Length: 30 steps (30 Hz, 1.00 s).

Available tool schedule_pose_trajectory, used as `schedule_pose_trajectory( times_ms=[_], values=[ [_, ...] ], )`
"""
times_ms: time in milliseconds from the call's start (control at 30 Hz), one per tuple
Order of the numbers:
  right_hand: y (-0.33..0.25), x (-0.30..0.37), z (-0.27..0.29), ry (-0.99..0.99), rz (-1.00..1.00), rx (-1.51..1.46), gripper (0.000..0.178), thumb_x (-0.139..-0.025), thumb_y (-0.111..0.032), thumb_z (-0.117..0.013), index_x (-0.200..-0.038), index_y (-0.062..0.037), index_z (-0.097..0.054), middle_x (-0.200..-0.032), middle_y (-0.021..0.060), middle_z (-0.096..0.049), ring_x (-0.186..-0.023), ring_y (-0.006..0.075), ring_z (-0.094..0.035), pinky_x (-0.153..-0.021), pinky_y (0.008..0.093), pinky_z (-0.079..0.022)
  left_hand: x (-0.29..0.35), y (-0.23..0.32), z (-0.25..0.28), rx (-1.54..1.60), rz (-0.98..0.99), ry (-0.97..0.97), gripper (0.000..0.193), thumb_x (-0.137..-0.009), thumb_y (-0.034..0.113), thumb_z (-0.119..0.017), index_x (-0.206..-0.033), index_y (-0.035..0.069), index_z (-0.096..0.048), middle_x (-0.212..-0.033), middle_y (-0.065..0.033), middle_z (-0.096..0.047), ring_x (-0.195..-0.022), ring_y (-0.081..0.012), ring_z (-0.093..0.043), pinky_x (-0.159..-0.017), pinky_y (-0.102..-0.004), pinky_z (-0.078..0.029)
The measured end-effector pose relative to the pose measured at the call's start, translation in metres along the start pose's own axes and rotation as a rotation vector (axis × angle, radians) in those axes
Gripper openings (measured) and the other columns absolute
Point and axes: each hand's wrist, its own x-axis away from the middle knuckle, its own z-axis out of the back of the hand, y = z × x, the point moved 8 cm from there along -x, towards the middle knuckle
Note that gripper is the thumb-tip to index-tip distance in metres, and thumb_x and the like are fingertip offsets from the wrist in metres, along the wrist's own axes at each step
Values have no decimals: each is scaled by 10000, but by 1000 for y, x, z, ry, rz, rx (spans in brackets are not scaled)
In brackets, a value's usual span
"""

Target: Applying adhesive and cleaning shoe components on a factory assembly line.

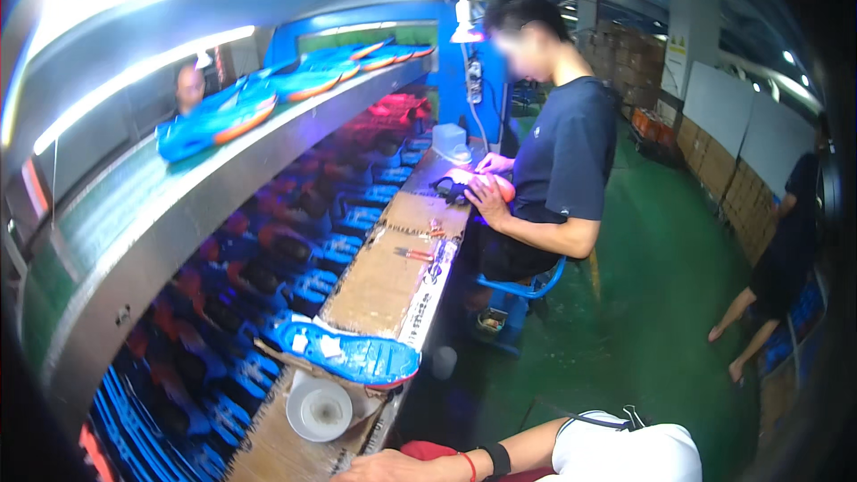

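My right hand reaches in at the lower edge, with a red string and a black band on its wrist. It lies low over the near end of the cardboard-covered bench, close to a white bowl. The lower edge cuts off its fingers, so I cannot tell whether they are open or closed or hold anything. My left hand is out of view. Beyond the bowl lies a blue shoe sole with small white pieces on it, across the bench.
A seated co-worker holds a shoe under a purple-lit lamp. Red-handled tools lie mid-bench. A raised conveyor at left carries blue-and-orange soles; racks of blue parts stand below. Another person is at far right.
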Motion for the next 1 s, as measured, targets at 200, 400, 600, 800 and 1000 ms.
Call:
schedule_pose_trajectory(
  times_ms=[200, 400, 600, 800, 1000],
  values=[
    [-6, 7, 6, -25, -47, 21, 226, -882, -298, -626, -991, -106, -674, -768, 114, -637, -710, 308, -634, -611, 410, -507, -28, 31, -1, 34, -64, 6, 190, -829, 5, -719, -1017, 28, -714, -957, -127, -673, -813, -291, -641, -738, -353, -534],
    [-21, 12, 27, 19, -35, 52, 229, -882, -307, -624, -986, -110, -678, -767, 117, -642, -707, 310, -639, -610, 413, -511, -34, 56, -1, 67, -109, 5, 195, -824, 2, -723, -1018, 26, -714, -955, -127, -673, -814, -290, -641, -738, -353, -534],
    [-47, 26, 48, 78, -14, 91, 232, -882, -316, -621, -980, -115, -682, -766, 119, -648, -704, 311, -643, -610, 416, -514, -36, 69, -1, 79, -140, 1, 201, -819, -2, -726, -1018, 23, -714, -953, -127, -674, -814, -289, -641, -737, -353, -534],
    [-63, 36, 75, 130, 4, 137, 235, -883, -325, -618, -975, -120, -686, -766, 122, -653, -701, 312, -647, -609, 419, -517, -41, 87, 0, 78, -156, -8, 207, -814, -5, -730, -1018, 21, -714, -951, -127, -674, -815, -287, -642, -736, -354, -534],
    [-63, 45, 76, 114, -22, 143, 239, -883, -334, -616, -970, -124, -690, -765, 125, -659, -698, 313, -651, -609, 421, -521, -45, 101, -1, 73, -168, -21, 212, -809, -9, -733, -1019, 18, -714, -950, -127, -674, -816, -286, -642, -736, -354, -534]
  ],
)
